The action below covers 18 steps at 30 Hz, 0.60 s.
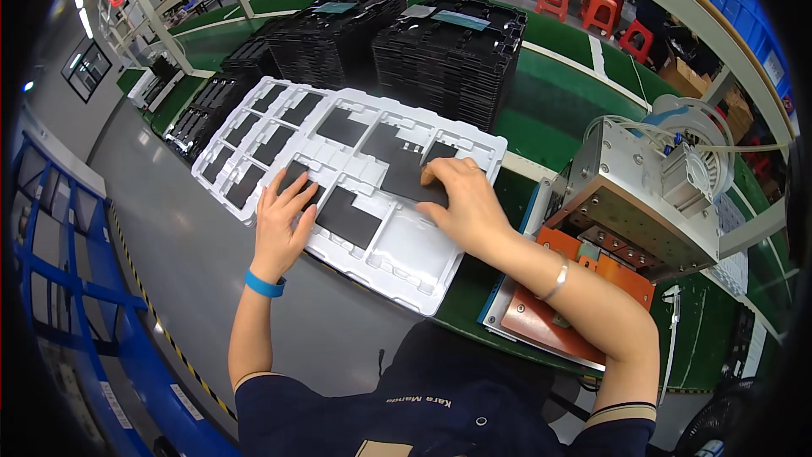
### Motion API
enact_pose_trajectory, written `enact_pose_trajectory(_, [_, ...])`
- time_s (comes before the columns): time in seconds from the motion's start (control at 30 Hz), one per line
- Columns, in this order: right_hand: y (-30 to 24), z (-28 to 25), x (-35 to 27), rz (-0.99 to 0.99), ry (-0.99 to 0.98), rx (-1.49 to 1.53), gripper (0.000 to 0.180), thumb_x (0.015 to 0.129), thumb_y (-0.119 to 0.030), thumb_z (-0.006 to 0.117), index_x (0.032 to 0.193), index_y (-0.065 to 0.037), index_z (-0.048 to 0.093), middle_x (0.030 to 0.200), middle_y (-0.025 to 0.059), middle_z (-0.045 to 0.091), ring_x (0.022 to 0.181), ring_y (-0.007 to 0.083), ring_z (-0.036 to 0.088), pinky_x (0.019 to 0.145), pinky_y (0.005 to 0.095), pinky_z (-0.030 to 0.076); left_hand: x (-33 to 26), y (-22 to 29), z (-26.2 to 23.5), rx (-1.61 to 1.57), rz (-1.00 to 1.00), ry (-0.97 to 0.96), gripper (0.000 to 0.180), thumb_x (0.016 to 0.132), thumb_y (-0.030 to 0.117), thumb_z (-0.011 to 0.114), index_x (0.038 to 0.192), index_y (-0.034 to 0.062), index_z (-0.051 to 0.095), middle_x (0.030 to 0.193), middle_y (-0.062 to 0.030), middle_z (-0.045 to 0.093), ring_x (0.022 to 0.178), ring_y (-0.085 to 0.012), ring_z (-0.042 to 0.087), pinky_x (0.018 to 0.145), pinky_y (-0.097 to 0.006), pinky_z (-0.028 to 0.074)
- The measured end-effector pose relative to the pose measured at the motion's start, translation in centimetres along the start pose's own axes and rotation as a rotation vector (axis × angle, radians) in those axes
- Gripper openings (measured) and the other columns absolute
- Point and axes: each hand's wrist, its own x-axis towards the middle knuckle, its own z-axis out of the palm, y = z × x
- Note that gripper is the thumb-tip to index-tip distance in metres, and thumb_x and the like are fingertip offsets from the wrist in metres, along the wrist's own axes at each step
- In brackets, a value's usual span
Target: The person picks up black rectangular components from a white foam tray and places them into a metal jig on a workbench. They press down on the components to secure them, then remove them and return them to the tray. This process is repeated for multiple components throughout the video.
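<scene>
A white moulded plastic tray lies across the bench in front of me, with several flat black pieces in its compartments. My right hand pinches the right edge of a thin black flat piece between thumb and fingers. This piece lies over the tray's middle right; whether it rests in a compartment or is lifted, I cannot tell. My left hand lies over the tray's near edge with fingers spread, partly covering another dark piece. Just right of that hand, a notched black piece sits in its compartment.
Tall stacks of black trays stand beyond the white tray on the green bench. To the right is a metal machine with an orange-brown plate under it. Blue racking stands at the left; red stools are at the back.
</scene>
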Motion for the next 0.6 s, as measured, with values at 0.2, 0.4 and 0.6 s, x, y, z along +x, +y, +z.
enact_pose_trajectory(0.2, [-4.0, -11.0, -8.6, -0.036, 0.031, -0.08, 0.038, 0.071, -0.008, 0.083, 0.102, -0.004, 0.06, 0.118, 0.0129, 0.064, 0.108, 0.0336, 0.058, 0.092, 0.0415, 0.047, 0.4, 1.1, -1.1, 0.067, 0.028, -0.07, 0.033, 0.091, 0.018, 0.065, 0.121, 0.0035, 0.07, 0.138, -0.0167, 0.06, 0.14, -0.0398, 0.041, 0.115, -0.049, 0.032])
enact_pose_trajectory(0.4, [-5.1, -19.1, -21.6, 0.41, 0.101, -0.298, 0.04, 0.067, -0.009, 0.086, 0.104, -0.005, 0.069, 0.118, 0.0112, 0.069, 0.103, 0.0311, 0.063, 0.091, 0.0396, 0.049, 3.1, 6.8, -4.0, 0.063, 0.283, 0.022, 0.041, 0.094, 0.021, 0.058, 0.129, 0.003, 0.066, 0.146, -0.0163, 0.054, 0.142, -0.0384, 0.04, 0.116, -0.052, 0.027])
enact_pose_trajectory(0.6, [-2.5, -18.1, -24.4, 0.464, 0.05, -0.119, 0.039, 0.073, -0.014, 0.084, 0.108, -0.004, 0.068, 0.119, 0.0081, 0.068, 0.107, 0.0303, 0.061, 0.093, 0.0389, 0.048, 7.1, 20.6, -0.6, -0.182, 1.001, -0.217, 0.048, 0.085, 0.037, 0.071, 0.123, 0.0072, 0.069, 0.136, -0.0149, 0.061, 0.131, -0.0353, 0.053, 0.112, -0.053, 0.031])
